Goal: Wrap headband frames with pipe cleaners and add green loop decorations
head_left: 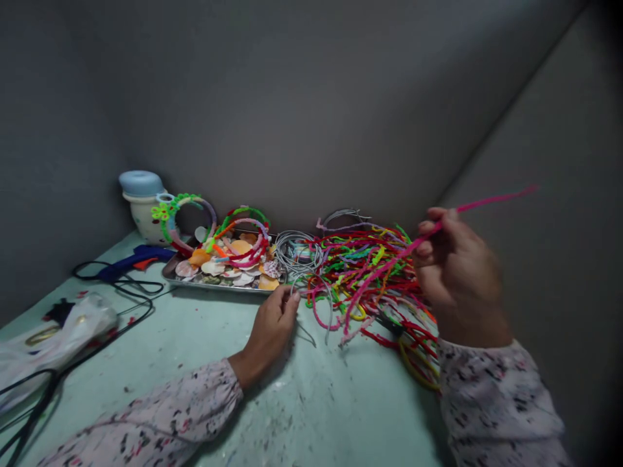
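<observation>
My right hand (452, 272) is raised at the right, its fingers pinching a long pink pipe cleaner (496, 198). One end sticks out to the upper right and the other slopes down over the pile. My left hand (272, 327) is low over the table, its thumb and fingers closed on a thin grey wire (328, 305) bent into a curve. Behind it lie coils of similar wire (298, 253). A heap of coloured pipe cleaners (374, 259) spreads between my hands.
A metal tray (224, 290) holds shells and wrapped colourful hoops. Behind stands a jar with a blue lid (141, 183). At the left are a blue glue gun (124, 264), black cables and a plastic bag (82, 324). Grey walls rise behind the table (311, 415).
</observation>
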### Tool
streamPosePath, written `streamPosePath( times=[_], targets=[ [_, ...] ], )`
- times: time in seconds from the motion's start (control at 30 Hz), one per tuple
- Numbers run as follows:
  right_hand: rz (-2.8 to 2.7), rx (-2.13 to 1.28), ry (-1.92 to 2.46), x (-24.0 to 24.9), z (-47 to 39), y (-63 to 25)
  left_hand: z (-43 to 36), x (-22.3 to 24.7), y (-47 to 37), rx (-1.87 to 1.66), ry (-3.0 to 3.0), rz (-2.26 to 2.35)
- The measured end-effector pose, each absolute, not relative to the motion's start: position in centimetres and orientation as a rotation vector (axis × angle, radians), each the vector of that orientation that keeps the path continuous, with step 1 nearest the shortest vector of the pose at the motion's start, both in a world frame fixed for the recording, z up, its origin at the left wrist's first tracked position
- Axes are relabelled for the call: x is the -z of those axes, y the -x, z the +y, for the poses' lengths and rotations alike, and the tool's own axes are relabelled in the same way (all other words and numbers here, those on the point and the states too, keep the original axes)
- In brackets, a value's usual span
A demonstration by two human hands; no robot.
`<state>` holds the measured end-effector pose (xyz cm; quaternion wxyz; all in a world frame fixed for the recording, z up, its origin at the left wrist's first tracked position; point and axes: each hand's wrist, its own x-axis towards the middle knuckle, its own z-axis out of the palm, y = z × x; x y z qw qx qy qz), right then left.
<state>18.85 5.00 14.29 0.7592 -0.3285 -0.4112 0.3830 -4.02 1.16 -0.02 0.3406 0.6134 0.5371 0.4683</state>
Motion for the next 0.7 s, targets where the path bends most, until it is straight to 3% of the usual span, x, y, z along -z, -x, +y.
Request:
streamPosePath(
  times=[0.27, 0.5, 0.7],
  targets=[
    [-0.877, -1.129, 0.839, -10.0, 8.9, -19.1, 0.8, 0.1, 4.0, -1.261, -1.788, 1.474],
    [-0.654, -1.256, 0.772, -10.2, 8.7, -18.9, 0.0, -0.8, 4.0, -1.517, -1.990, 1.449],
    [-0.643, -1.294, 0.709, -10.6, 8.3, -18.9, -0.6, -0.9, 3.7, -1.289, -2.018, 1.159]
  ],
)
